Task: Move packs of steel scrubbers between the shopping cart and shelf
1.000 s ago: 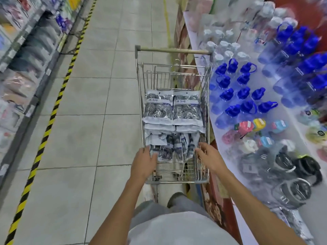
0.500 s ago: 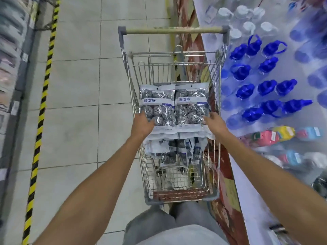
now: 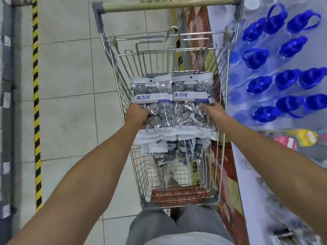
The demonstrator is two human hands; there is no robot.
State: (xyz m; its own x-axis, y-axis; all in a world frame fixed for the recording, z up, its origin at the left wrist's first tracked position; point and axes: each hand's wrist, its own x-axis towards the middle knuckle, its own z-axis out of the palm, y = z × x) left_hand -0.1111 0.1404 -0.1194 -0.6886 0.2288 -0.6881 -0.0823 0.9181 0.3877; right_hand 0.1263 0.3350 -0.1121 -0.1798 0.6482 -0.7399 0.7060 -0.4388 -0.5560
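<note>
Packs of steel scrubbers [image 3: 172, 103] lay in the middle of the frame, stacked side by side in the far half of the shopping cart [image 3: 219, 174], with more packs heaped loosely beneath toward the near end. Left hand [image 3: 138, 113] rested on the left pack's outer edge, fingers curled over the film; whether it had closed to a true grip could not be told. Right hand [image 3: 212, 110] lay on the right pack with fingers fairly straight, pressing, not clasping. Shelf [image 3: 247, 174] ran down the right of the frame, carrying blue-capped bottles [image 3: 283, 80].

Judgement: packs looked light and squashy, wire balls in glossy film likely to slide and crinkle. Best hold probably at the outer side edges, squeezing both stacks inward together, or by the flat header strip at the top.
</note>
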